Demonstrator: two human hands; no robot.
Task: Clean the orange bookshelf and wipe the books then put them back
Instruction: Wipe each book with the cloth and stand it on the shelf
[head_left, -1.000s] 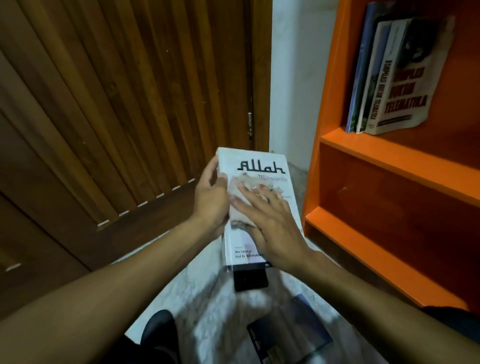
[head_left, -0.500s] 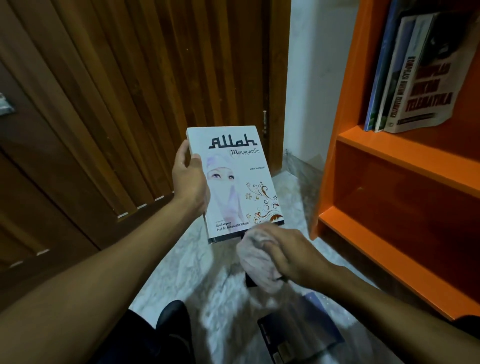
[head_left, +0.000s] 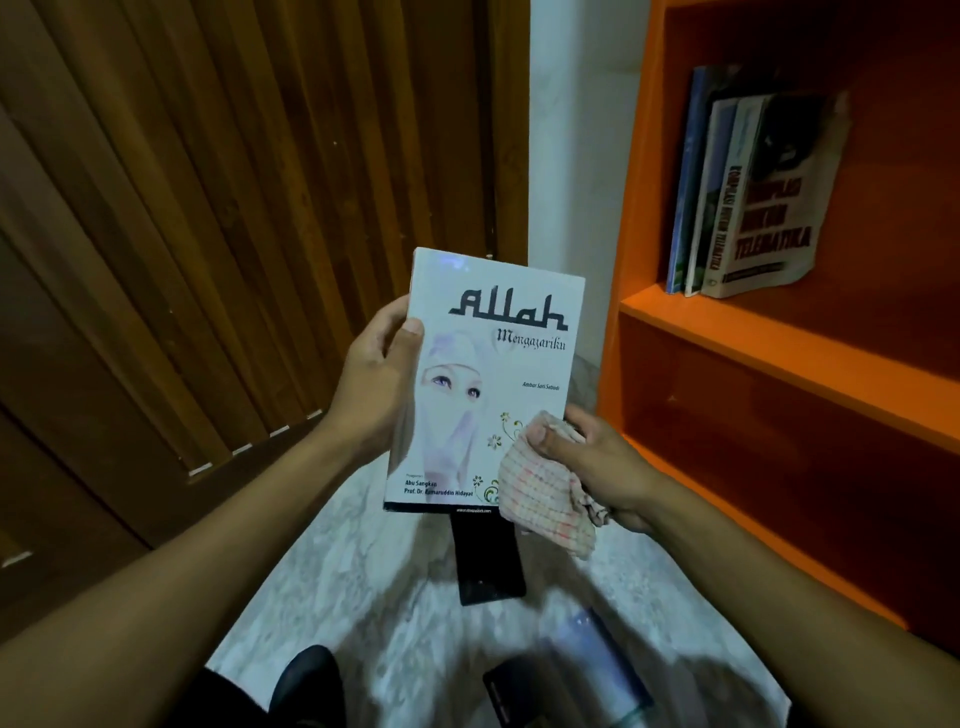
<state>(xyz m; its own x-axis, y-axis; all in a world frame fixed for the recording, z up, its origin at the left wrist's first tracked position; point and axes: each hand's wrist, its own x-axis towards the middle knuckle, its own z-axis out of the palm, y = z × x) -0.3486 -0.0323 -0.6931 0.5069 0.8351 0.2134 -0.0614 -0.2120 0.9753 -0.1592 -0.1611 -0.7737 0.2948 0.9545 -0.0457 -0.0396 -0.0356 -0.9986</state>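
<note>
A white book (head_left: 493, 364) titled "Allah Mengajariku" is held upright, cover toward me, in front of the door. My left hand (head_left: 376, 387) grips its left edge. My right hand (head_left: 597, 462) holds a bunched checked cloth (head_left: 540, 491) against the book's lower right corner. The orange bookshelf (head_left: 779, 353) stands at the right. Three books (head_left: 753, 197) lean together on its upper shelf; the shelf below shows nothing on it.
A brown wooden slatted door (head_left: 234, 208) fills the left. A dark book (head_left: 488, 561) lies on the marble floor (head_left: 363, 597) under the held book, and another dark book (head_left: 576, 675) lies nearer me. A white wall strip (head_left: 576, 156) separates door and shelf.
The cloth hand wiped down off the cover, dropped below the book, then came back up to its lower right corner. The book was lifted and tilted more upright.
</note>
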